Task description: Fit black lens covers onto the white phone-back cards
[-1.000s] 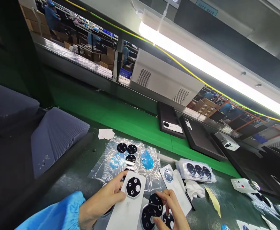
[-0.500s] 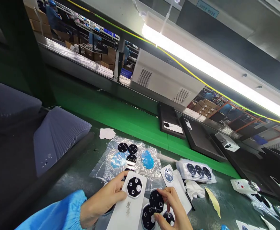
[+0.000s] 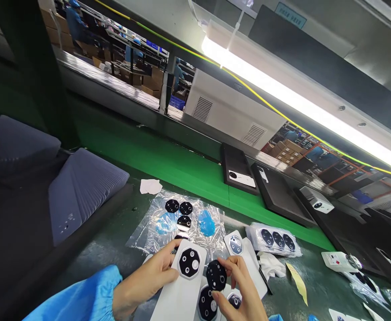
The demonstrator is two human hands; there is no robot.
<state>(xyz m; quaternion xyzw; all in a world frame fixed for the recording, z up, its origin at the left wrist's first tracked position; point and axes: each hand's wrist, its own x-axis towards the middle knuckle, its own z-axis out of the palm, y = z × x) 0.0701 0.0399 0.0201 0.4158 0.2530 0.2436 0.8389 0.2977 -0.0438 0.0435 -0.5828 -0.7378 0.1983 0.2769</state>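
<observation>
Left hand (image 3: 145, 285), blue sleeve (image 3: 78, 298) and all, is clamped on the edge of a white phone back cover (image 3: 182, 294), thumb up by its black camera ring (image 3: 189, 262). Right hand (image 3: 244, 294) sits at about 3 o'clock from that cover, fingers pinched together on a loose black camera lens piece (image 3: 216, 275), held tilted just off the cover's right edge. Two more black lens pieces (image 3: 207, 305) lie right under it at 6 o'clock. At 12 o'clock from the hands there's a clear plastic bag (image 3: 178, 223) with black discs and blue film bits on it. Another white cover (image 3: 244, 258) lies at 2 o'clock, and a packet of lenses (image 3: 275, 240) further out that way, near the green conveyor belt (image 3: 168, 165).
</observation>
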